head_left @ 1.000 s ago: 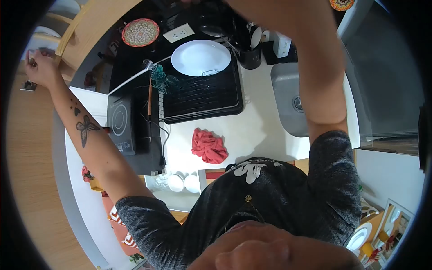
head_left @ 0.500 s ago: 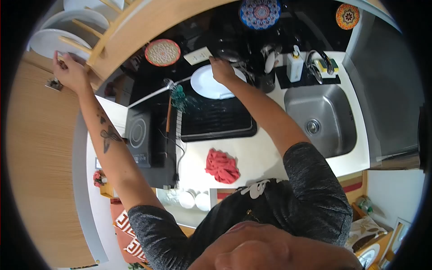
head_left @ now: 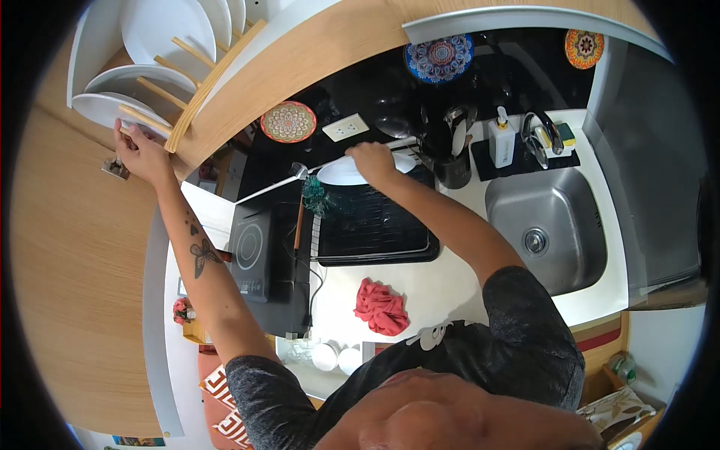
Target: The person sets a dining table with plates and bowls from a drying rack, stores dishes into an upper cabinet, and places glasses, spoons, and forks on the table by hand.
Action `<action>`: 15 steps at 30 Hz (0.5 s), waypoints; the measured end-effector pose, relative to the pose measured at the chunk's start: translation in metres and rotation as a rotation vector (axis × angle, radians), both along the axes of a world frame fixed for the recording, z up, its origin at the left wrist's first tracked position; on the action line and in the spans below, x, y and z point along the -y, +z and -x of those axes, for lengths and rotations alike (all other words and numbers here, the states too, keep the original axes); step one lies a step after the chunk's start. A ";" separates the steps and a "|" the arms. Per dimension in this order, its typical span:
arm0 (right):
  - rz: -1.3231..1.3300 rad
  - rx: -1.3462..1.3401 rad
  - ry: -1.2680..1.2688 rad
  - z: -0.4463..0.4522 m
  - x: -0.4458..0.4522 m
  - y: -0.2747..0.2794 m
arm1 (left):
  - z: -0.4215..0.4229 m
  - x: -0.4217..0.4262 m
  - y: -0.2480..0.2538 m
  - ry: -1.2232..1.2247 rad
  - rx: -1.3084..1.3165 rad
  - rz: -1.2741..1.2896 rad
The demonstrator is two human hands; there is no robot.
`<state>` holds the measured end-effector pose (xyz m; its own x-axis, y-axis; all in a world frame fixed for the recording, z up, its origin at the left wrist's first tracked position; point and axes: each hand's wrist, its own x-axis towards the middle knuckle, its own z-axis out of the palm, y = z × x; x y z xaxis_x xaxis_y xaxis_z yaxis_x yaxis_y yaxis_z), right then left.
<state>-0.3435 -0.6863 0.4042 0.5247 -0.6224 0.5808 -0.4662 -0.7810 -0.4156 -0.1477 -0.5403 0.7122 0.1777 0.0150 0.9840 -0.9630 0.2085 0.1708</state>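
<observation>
My left hand [head_left: 144, 156] is raised to the wooden plate rack [head_left: 217, 82] in the upper cabinet. Its fingers are curled at the front end of the rack, seemingly around a peg, just below a white plate [head_left: 105, 109] standing there. My right hand [head_left: 373, 163] grips the upper rim of another white plate [head_left: 341, 174], tilted so that it shows as a narrow oval. That plate is over the back of the black dish drainer [head_left: 375, 225]; whether it touches the drainer I cannot tell.
A red cloth [head_left: 381, 306] lies on the white counter. To the right are a utensil holder [head_left: 453, 172], a soap bottle [head_left: 502, 139], a faucet [head_left: 541, 139] and a steel sink [head_left: 544, 225]. An induction cooker [head_left: 251, 251] stands left. The cabinet door [head_left: 75, 285] hangs open.
The view has shifted, with more of the plate rack now visible. The plate in my right hand has tipped from a broad oval to a narrow one. My left hand stays at the rack.
</observation>
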 end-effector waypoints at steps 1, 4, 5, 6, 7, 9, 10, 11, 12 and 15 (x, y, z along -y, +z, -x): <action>0.083 0.038 0.029 0.010 -0.012 0.009 | 0.008 0.000 -0.002 -0.055 -0.026 -0.001; 0.237 0.129 0.150 0.049 -0.047 0.046 | 0.011 -0.001 -0.003 -0.137 -0.063 0.001; 0.258 0.155 0.184 0.065 -0.059 0.061 | 0.009 -0.002 -0.002 -0.163 -0.074 -0.010; 0.278 0.179 0.218 0.083 -0.070 0.077 | 0.005 -0.002 -0.002 -0.160 -0.078 0.006; 0.242 0.190 0.266 0.105 -0.083 0.095 | 0.006 -0.003 -0.002 -0.138 -0.067 0.005; 0.208 0.259 0.361 0.142 -0.095 0.127 | -0.002 -0.001 -0.001 -0.091 -0.034 0.030; 0.207 0.318 0.408 0.158 -0.099 0.140 | -0.004 -0.001 0.000 -0.091 -0.039 0.041; 0.172 0.334 0.399 0.179 -0.103 0.157 | -0.005 -0.001 0.000 -0.090 -0.048 0.033; 0.136 0.353 0.389 0.201 -0.109 0.176 | -0.004 -0.002 0.000 -0.091 -0.055 0.023; 0.213 0.498 0.012 0.254 -0.138 0.221 | -0.006 -0.001 -0.002 -0.169 -0.086 0.064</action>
